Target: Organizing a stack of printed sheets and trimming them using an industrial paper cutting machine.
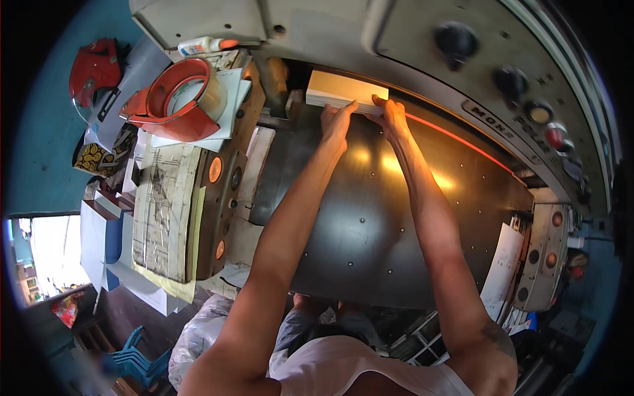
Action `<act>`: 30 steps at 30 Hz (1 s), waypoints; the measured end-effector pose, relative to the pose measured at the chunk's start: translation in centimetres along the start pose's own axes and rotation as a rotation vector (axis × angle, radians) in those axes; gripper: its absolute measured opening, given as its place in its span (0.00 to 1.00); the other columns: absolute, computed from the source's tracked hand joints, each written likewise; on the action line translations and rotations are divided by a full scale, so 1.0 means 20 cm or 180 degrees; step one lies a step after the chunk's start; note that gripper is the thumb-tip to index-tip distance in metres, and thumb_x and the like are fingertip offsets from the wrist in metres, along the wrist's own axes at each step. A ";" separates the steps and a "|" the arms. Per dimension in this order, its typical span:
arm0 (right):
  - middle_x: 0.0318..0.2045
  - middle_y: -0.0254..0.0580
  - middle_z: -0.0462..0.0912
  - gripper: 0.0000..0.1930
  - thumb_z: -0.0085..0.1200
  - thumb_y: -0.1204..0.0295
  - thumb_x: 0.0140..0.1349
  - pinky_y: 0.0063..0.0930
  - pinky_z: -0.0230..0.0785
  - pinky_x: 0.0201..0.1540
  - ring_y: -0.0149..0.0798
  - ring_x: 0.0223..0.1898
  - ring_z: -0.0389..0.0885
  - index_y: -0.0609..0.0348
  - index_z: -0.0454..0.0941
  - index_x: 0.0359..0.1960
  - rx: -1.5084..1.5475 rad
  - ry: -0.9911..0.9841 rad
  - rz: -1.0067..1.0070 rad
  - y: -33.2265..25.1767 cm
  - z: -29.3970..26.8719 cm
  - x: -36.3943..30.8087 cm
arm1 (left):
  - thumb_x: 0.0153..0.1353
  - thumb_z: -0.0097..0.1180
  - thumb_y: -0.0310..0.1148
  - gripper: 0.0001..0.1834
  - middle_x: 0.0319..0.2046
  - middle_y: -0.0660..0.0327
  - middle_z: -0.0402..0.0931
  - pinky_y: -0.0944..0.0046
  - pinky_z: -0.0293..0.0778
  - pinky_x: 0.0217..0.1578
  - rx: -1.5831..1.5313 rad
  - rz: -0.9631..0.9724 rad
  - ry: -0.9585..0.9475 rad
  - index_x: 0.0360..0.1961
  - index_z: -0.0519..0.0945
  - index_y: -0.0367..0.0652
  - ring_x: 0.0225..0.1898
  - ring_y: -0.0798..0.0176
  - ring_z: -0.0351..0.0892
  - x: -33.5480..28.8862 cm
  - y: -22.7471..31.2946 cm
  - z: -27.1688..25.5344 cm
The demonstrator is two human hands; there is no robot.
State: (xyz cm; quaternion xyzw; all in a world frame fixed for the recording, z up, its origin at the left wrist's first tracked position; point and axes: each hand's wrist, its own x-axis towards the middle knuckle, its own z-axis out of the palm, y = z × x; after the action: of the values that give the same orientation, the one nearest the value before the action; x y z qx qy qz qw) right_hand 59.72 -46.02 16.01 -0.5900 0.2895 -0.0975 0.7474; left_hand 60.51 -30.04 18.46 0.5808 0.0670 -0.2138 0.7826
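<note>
A thick stack of paper [347, 86], its top lit yellow, lies at the far left of a dark metal machine bed [350, 224], close under the machine's front. My left hand [338, 122] grips its near edge around the middle, with the fingertips against the side. At the stack's near right corner, my right hand [391, 119] holds on with bent fingers and the thumb by the top. Both arms reach straight forward over the bed. The far side of the stack sits in shadow under the machine.
A red light line [462, 144] crosses the bed's far side. Above it is a control panel [522, 99] with knobs and buttons. A red-orange container [175, 99] and a glue bottle [205, 45] stand on the left side table [165, 211]. Printed sheets [502, 264] lie at right.
</note>
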 end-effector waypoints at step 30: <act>0.42 0.42 0.80 0.15 0.53 0.72 0.57 0.41 0.80 0.39 0.41 0.43 0.80 0.58 0.78 0.47 0.0274 0.0751 -0.0361 -0.03 -0.26 0.07 | 0.40 0.70 0.35 0.43 0.58 0.47 0.69 0.39 0.56 0.64 -0.0338 -0.0432 0.0406 0.62 0.69 0.41 0.59 0.40 0.66 0.42 -0.13 0.39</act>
State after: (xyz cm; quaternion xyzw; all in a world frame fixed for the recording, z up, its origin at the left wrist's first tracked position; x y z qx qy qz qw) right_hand 58.17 -51.11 15.43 -0.5572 0.3371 -0.2207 0.7261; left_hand 65.95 -40.15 15.74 0.5450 0.1671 -0.2251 0.7902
